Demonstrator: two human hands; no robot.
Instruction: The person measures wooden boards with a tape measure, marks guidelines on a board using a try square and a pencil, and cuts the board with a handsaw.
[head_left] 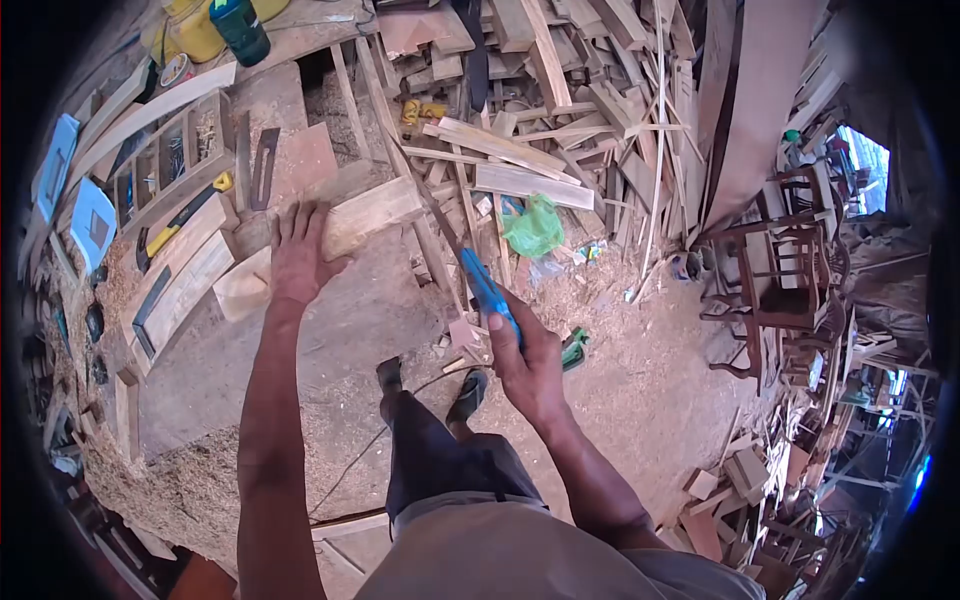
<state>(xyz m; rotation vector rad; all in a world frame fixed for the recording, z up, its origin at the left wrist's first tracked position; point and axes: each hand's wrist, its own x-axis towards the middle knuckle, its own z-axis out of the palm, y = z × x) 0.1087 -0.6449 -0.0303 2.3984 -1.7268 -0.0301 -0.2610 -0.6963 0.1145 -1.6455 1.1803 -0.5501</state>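
My right hand is wrapped around the blue handle of a handsaw. Its dark, narrow blade runs up and away, passing close to the right end of a curved wooden piece; I cannot tell whether they touch. On that piece my left hand lies flat with its fingers spread. The curved wood rests on a low, dusty workbench. Left of my left hand are more curved wooden pieces and a black-and-yellow tool, perhaps another saw.
Offcuts are heaped beyond the bench. A green plastic bag lies among scraps. Wooden chairs stand at the right, with another scrap pile lower down. A cable crosses near my feet. A dark green container stands at the upper left.
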